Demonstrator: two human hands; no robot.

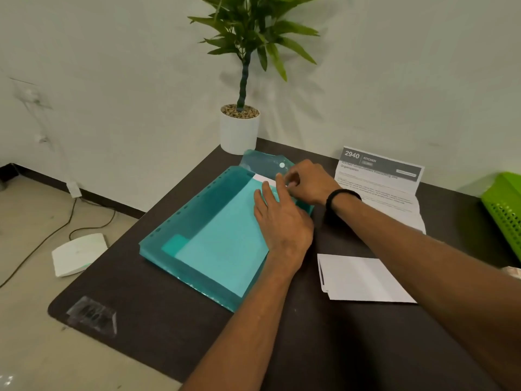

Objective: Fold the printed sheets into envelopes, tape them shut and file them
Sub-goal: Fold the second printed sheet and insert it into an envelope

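Head view: a teal folder [214, 235] lies on the dark counter [282, 334], its flap open at the far end. The left hand [282, 221] rests flat on it, fingers straight. The right hand [306, 179] pinches a white envelope [263, 177] at the folder's mouth. A folded envelope [363, 277] lies near right; a printed sheet [380, 182] lies far right.

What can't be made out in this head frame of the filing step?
- Right hand: whether its curled fingers pinch the white paper at the teal folder mouth; the fingers hide the contact.
- Printed sheet: body text too small and blurred.
- Green basket: cut off by the right edge.
- Folded white envelope: any tape is not visible.
- Left hand: covers the folder beneath.
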